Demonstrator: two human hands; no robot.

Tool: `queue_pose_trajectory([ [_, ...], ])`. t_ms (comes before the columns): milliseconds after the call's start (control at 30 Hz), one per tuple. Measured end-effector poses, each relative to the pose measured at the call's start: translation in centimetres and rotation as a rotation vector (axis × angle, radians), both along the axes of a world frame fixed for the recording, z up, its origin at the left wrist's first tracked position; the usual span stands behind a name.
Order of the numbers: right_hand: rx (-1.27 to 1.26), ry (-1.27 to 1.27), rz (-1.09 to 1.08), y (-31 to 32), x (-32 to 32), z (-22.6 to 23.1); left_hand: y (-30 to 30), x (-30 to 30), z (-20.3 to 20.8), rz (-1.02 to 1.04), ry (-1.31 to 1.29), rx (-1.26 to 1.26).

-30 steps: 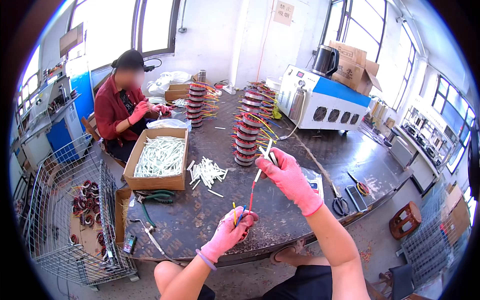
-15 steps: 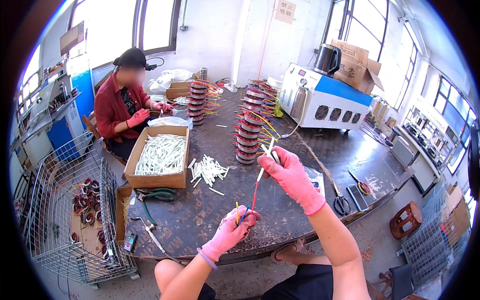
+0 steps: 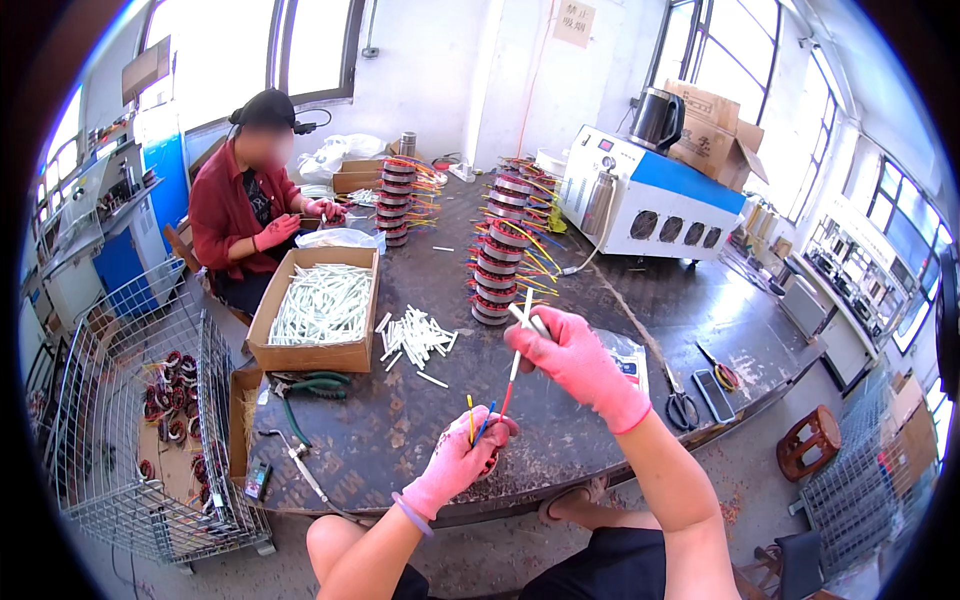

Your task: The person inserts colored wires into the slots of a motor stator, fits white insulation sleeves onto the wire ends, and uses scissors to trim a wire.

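Note:
My left hand [image 3: 458,464], in a pink glove, is closed near the table's front edge around a wire-wound ring, mostly hidden by the fingers. Yellow [image 3: 471,415], blue [image 3: 485,424] and red [image 3: 508,398] wires rise from it. Up and to the right, my gloved right hand [image 3: 572,358] pinches several white sleeves. One long white sleeve [image 3: 517,362] stands in line with the red wire, its lower end meeting or covering the wire's top. Other short white sleeves [image 3: 541,327] cross it at the fingertips.
Loose white sleeves [image 3: 418,338] lie beside a cardboard box [image 3: 315,357] full of them. Stacked wound rings [image 3: 497,262] stand behind my hands. Green-handled pliers [image 3: 318,386], a torch-like tool [image 3: 305,470], scissors [image 3: 682,408] and a phone [image 3: 714,394] are around. A co-worker [image 3: 245,200] sits far left.
My right hand has moved down and slightly left with the sleeves. Less of the red wire shows between the long sleeve and my left hand, which has barely shifted.

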State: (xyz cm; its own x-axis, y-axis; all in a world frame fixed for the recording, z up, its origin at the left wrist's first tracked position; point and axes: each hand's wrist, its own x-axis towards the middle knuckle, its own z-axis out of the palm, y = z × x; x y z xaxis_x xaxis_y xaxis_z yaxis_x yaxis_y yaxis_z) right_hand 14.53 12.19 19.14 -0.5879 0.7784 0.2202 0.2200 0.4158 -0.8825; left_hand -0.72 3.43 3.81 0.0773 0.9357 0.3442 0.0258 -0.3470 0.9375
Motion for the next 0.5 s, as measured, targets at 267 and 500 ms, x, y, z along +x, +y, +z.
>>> queue_pose_trajectory([
  [267,0.327,-0.014,-0.163,-3.1,0.3,-1.8,-0.2,0.7,-0.1,0.108,0.018,0.096],
  [500,0.196,0.025,-0.122,-2.7,0.8,-2.0,0.4,0.5,-1.7,0.217,0.072,0.123],
])
